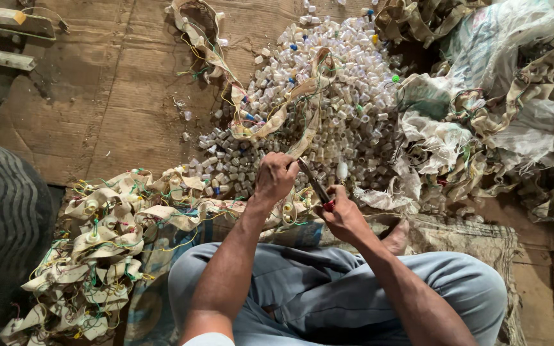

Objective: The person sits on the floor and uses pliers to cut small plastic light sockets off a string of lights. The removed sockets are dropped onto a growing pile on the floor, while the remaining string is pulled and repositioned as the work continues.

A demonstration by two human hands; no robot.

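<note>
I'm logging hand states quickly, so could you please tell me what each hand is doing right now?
Left hand: closed, gripping a beige fabric strip.
Right hand: closed on a red-handled cutting tool.

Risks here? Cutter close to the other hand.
1. The cutter in the right hand points at the left hand gripping the tape strip; a slip might nick fingers.
2. Its tip works beside a small white bulb, which might crack.
3. The bare foot lies near the loose white caps.
</note>
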